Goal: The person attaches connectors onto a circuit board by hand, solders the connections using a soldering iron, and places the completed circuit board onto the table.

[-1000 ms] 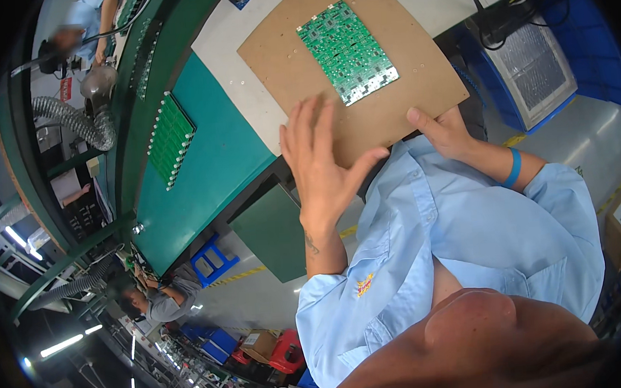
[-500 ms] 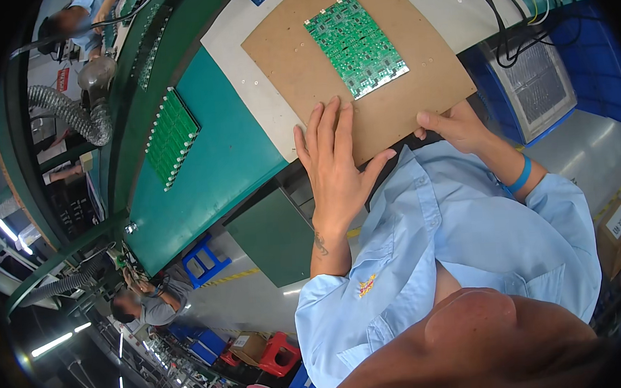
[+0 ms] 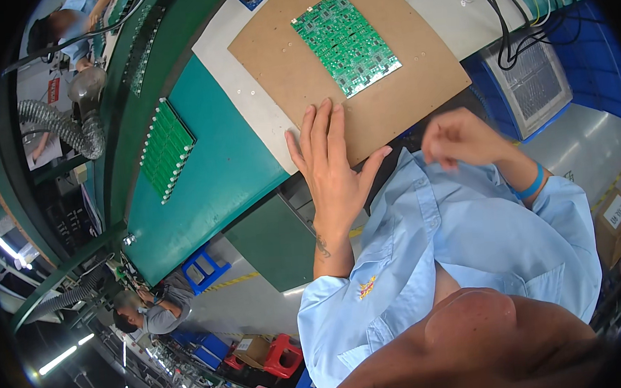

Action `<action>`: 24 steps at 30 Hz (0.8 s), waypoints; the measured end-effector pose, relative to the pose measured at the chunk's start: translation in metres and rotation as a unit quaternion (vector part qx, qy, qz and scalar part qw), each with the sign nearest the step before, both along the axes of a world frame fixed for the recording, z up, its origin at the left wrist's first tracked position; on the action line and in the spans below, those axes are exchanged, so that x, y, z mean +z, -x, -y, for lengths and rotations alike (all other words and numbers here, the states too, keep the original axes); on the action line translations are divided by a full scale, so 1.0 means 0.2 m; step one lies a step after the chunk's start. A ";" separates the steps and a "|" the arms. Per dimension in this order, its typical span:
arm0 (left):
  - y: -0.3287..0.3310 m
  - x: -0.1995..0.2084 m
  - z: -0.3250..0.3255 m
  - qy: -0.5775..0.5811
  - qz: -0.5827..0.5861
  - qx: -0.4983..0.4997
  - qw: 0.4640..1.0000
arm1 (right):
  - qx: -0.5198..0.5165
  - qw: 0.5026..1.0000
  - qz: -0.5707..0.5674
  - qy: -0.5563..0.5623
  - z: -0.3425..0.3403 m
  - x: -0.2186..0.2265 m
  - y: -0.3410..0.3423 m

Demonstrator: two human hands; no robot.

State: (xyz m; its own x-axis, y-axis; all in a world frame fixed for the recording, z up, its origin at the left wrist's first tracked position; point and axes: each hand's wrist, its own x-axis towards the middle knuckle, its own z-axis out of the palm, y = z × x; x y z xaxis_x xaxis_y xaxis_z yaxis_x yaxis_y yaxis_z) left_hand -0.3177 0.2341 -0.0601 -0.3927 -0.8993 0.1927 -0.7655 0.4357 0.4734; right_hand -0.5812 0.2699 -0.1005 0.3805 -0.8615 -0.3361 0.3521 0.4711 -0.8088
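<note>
At the near edge of the tabletop (image 3: 210,182), the spread left hand (image 3: 334,172) seemingly steadies the brown fibreboard sheet (image 3: 384,111) beneath the green circuit-board panel (image 3: 347,44), while the curled, blurred right hand (image 3: 465,136), contents unclear, sits apart; shifting the sheet would call for both hands.

left hand (image 3: 334,168) on brown board (image 3: 383,108) | right hand (image 3: 463,138) apart, half-curled | green circuit panel (image 3: 347,42) atop board

A green-topped counter (image 3: 217,178) carries a pale sheet (image 3: 236,83) with a brown board (image 3: 274,61) lying across it; a white-studded green panel (image 3: 166,154) rests at left.
</note>
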 end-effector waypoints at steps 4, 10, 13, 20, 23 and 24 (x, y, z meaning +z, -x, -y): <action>0.01 0.00 -0.01 -0.004 -0.002 0.001 1.000 | 0.008 0.983 -0.097 0.153 0.08 0.22 0.16; 0.01 0.04 0.02 0.003 -0.023 -0.010 1.000 | -0.284 0.951 0.103 0.074 0.63 0.18 0.15; 0.04 0.07 0.09 0.007 -0.043 -0.023 0.999 | -0.252 0.862 0.402 0.178 0.88 -0.26 0.23; 0.07 0.08 0.33 0.044 -0.012 -0.091 0.995 | -0.209 0.795 0.556 0.123 0.84 0.07 0.22; 0.11 0.08 0.38 0.047 -0.018 -0.124 0.991 | -0.383 0.826 0.395 0.120 0.82 -0.10 0.37; 0.14 0.09 0.39 0.048 -0.021 -0.131 0.990 | -0.538 0.817 0.166 0.120 0.81 -0.28 0.50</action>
